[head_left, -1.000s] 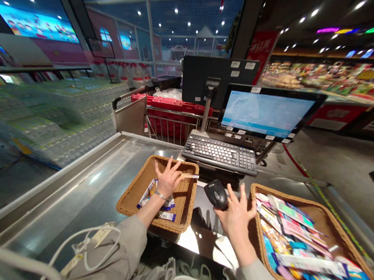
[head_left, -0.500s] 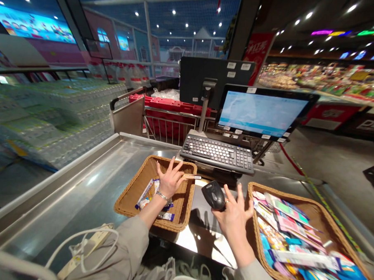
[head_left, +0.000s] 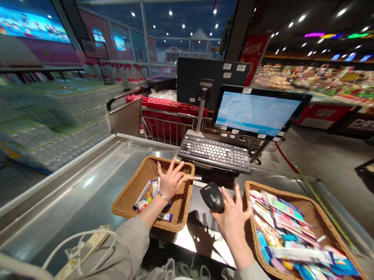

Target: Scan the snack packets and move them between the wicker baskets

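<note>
My left hand (head_left: 170, 183) is above the left wicker basket (head_left: 124, 195), its outer fingers spread. Between its thumb and forefinger is a thin brownish stick-shaped pack (head_left: 193, 178) with a white label at the far end. Below that hand, inside the basket, lie a few wrapped snacks (head_left: 144, 196), partly hidden by my wrist. My right hand (head_left: 233, 216) grips a black barcode scanner (head_left: 212, 197) by thumb and forefinger, the other fingers stretched up. The scanner is over the bright patch of counter between the baskets.
A second wicker basket (head_left: 250, 200), full of colourful packets (head_left: 294, 239), stands at right. Behind are a keyboard (head_left: 215, 153) and a lit screen (head_left: 256, 114). A power strip (head_left: 83, 251) with white cable lies near my left sleeve on the metal counter (head_left: 89, 168).
The whole view has shifted slightly to the left. Both hands keep nearly the same pose, and the scanner is turned a little.
</note>
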A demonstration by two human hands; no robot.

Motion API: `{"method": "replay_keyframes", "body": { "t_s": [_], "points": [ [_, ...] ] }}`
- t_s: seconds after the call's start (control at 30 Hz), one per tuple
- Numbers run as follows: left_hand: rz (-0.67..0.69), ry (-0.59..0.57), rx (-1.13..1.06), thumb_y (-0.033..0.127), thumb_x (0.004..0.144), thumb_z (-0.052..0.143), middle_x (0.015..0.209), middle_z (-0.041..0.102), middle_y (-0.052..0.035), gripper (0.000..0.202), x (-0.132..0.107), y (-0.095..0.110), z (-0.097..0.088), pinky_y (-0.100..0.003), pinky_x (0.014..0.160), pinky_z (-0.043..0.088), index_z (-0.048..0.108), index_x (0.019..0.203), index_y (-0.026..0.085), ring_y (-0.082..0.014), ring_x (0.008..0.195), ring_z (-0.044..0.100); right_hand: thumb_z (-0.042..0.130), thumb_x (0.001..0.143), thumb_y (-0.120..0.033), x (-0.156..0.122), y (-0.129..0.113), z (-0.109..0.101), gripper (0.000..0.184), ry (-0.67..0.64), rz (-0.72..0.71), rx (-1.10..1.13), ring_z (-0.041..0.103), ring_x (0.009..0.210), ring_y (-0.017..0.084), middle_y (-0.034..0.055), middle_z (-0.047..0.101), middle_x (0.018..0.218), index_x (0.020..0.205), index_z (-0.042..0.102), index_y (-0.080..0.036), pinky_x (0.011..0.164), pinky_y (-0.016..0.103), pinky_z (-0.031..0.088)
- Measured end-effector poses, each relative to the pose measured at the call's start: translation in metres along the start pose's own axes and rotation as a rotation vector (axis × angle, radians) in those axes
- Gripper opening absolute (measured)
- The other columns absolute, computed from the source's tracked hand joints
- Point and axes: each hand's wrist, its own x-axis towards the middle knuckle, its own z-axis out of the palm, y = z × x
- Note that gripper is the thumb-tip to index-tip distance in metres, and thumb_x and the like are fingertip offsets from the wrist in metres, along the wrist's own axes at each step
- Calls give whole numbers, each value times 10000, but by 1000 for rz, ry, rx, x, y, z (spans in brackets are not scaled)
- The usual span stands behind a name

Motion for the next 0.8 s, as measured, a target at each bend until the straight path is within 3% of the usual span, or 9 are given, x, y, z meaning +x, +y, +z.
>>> {"method": "replay_keyframes", "body": {
  "t_s": [0.4, 0.8],
  "points": [
    [16, 3, -17, 344, 944, 582, 1342, 653, -60, 147, 3, 4, 5, -750, 1143, -103, 688, 890, 257, -348, 1413, 426, 564, 733, -263, -3, 3, -2, 155, 9, -20, -4, 320, 1434, 342, 48, 697, 1239, 792, 707, -246, 1103, 625, 112],
    [55, 43, -30, 379, 937, 608, 1301, 682, -70, 161, 10, 13, 7, -725, 1159, -90, 692, 886, 251, -355, 1383, 467, 611, 763, -261, -6, 15, -3, 311, 11, 63, -188, 237, 1473, 363, 43, 521, 1474, 1055, 717, -279, 1079, 642, 169]
  ]
}}
